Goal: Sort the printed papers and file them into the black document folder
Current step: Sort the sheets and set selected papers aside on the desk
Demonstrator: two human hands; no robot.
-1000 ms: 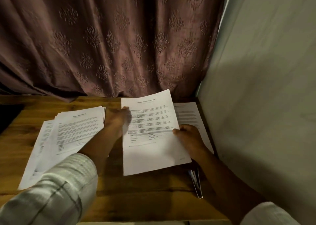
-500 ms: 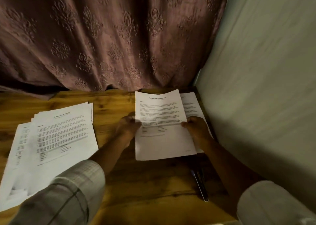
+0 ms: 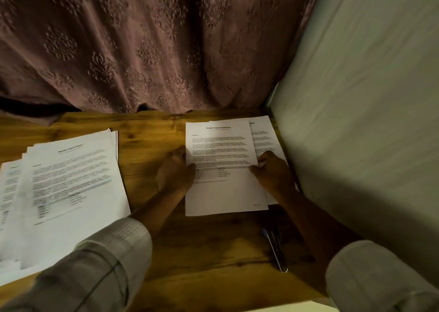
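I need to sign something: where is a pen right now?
Head view, right side: a pen lies on the wooden table, just nearer the person than the sheet being held, beside the right forearm.

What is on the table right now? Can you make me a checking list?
Surface: wooden table, partly covered by papers.
Job's things: fanned stack of printed papers at the left; top sheet at the right, overlapping another printed sheet beside the wall; black folder not in view.
Clutter: pens lying near the front right.
Hands: left hand grips the top sheet's left edge; right hand pinches its right edge.
Cables: nothing seen.
Surroundings: patterned curtain behind; pale wall on the right.
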